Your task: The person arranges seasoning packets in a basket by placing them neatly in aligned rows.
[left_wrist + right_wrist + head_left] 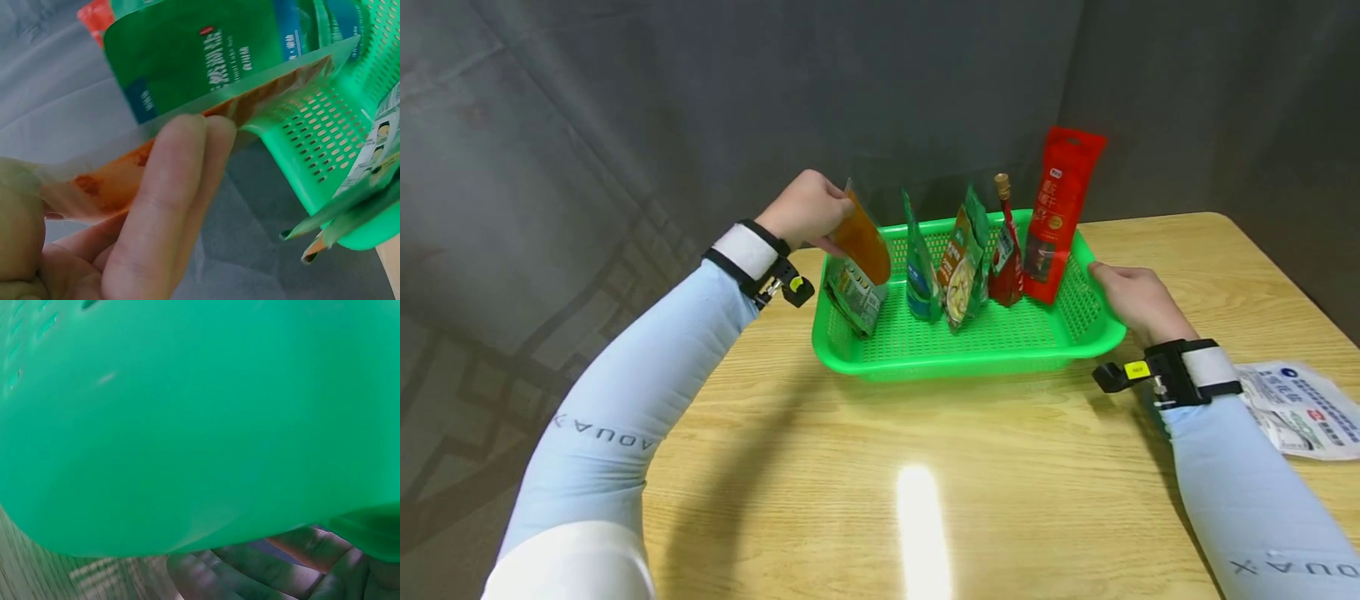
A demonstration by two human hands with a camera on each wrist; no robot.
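My left hand [811, 208] pinches a flat, clear-edged packet with orange-brown contents [863, 242] over the left end of a green plastic basket [925, 367]. In the left wrist view its thumb and fingers [165, 200] lie on opposite faces of the packet. At the basket's right end, my right hand [1138, 300] grips the rim, its fingers [212, 575] under the edge in the right wrist view. Inside the basket stand green pouches [921, 275], a red bottle-shaped item with a gold cap [1007, 267] and a tall red packet [1063, 208]. Pale-printed packets [857, 296] lean at the left end.
The basket sits on a light wooden table [820, 483] against a dark grey cloth backdrop [887, 92]. A white printed packet [1307, 408] lies on the table to the right, partly behind my right forearm.
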